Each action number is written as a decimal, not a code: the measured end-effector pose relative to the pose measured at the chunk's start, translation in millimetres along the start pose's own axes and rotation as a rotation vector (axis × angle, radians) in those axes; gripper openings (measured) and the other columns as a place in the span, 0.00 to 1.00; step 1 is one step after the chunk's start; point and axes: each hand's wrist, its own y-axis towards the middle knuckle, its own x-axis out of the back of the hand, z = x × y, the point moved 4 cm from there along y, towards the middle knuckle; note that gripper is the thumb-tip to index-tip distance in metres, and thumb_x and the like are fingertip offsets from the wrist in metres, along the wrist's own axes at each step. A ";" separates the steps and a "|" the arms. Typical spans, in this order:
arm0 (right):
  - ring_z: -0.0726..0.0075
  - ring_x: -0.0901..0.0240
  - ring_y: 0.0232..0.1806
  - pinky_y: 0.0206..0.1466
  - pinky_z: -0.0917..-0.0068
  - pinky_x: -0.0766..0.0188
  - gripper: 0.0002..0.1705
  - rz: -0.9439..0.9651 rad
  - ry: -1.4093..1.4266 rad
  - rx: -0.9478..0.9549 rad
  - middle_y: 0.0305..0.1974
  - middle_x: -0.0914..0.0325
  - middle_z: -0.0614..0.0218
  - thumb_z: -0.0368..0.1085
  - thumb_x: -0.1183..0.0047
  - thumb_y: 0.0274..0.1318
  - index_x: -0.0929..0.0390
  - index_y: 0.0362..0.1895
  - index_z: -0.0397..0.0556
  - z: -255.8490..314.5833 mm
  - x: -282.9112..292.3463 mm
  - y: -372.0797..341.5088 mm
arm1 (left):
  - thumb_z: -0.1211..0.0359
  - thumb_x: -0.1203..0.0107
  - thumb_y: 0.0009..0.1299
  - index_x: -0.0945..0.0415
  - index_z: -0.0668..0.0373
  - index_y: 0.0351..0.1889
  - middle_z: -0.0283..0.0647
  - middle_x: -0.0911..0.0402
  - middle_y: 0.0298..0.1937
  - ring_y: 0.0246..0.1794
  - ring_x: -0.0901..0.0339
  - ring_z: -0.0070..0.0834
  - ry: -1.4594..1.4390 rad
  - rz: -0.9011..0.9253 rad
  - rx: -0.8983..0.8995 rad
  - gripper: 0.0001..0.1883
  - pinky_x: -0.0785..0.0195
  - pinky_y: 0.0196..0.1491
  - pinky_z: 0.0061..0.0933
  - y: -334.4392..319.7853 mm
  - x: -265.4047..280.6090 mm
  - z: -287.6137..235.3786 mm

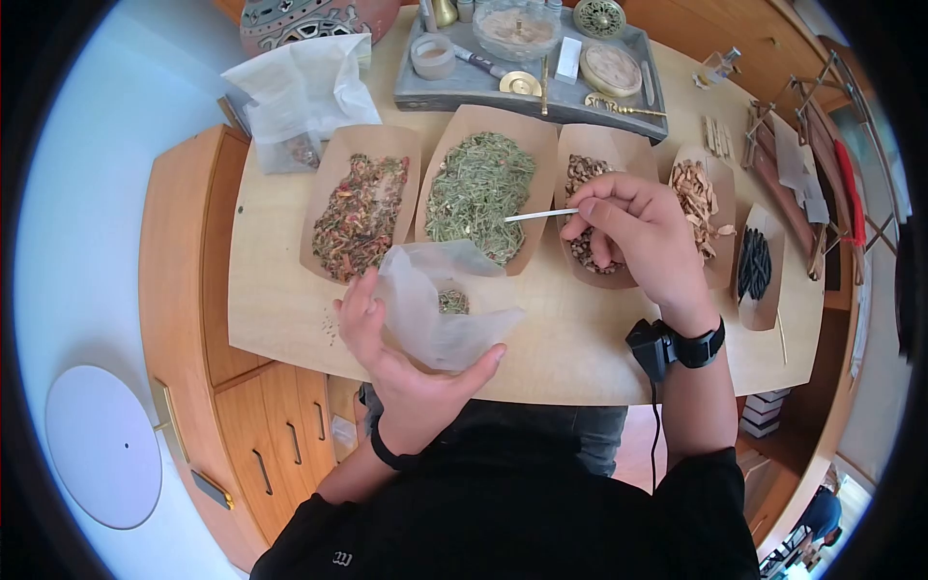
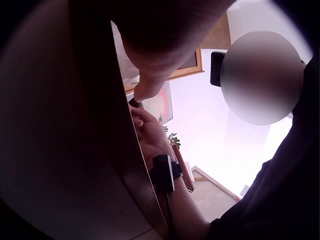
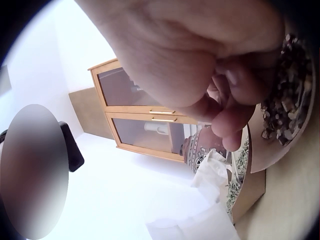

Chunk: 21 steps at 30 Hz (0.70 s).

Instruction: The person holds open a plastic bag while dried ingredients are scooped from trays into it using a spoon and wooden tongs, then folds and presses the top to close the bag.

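In the head view my right hand [image 1: 638, 232] pinches a thin silvery stick [image 1: 541, 215], whose far end lies over the tray of dried green herb [image 1: 483, 179]. Below that hand is a tray of brown dried pieces [image 1: 585, 174], also seen beside the fingers in the right wrist view. My left hand [image 1: 411, 372] is spread with fingers and thumb apart around an opened translucent bag [image 1: 416, 314]. A small heap of green herb bits [image 1: 452, 302] sits in the bag. The left wrist view is dark and hides the bag.
A tray of reddish dried petals [image 1: 358, 217] stands on the left, with trays of pale wood chips [image 1: 694, 198] and dark sticks [image 1: 754, 261] on the right. Behind are a plastic bag [image 1: 300, 92], a grey tray [image 1: 435, 101] of small tools and a folding rack [image 1: 802, 164].
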 end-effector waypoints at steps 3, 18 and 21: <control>0.85 0.27 0.26 0.31 0.83 0.31 0.09 -0.002 0.020 0.028 0.40 0.08 0.66 0.30 0.44 0.82 0.14 0.54 0.38 2.8 1.4 -2.0 | 0.56 0.10 0.55 0.54 0.45 0.88 0.57 0.44 0.86 0.85 0.42 0.61 -0.001 0.000 0.010 0.70 0.48 0.83 0.71 -0.7 -0.5 0.0; 0.82 0.17 0.30 0.35 0.81 0.20 0.11 0.144 0.015 0.133 0.47 0.04 0.57 0.24 0.40 0.77 0.12 0.58 0.36 21.1 9.3 -26.3 | 0.57 0.10 0.55 0.56 0.45 0.89 0.59 0.45 0.87 0.86 0.42 0.62 -0.043 -0.008 0.012 0.71 0.52 0.85 0.73 -3.7 0.9 2.8; 0.80 0.15 0.30 0.36 0.80 0.18 0.11 0.067 0.008 0.117 0.46 0.04 0.56 0.24 0.38 0.76 0.13 0.58 0.35 21.9 10.1 -23.6 | 0.59 0.11 0.55 0.57 0.44 0.89 0.62 0.46 0.87 0.86 0.42 0.62 -0.063 -0.058 -0.026 0.71 0.49 0.84 0.73 -8.6 1.5 5.9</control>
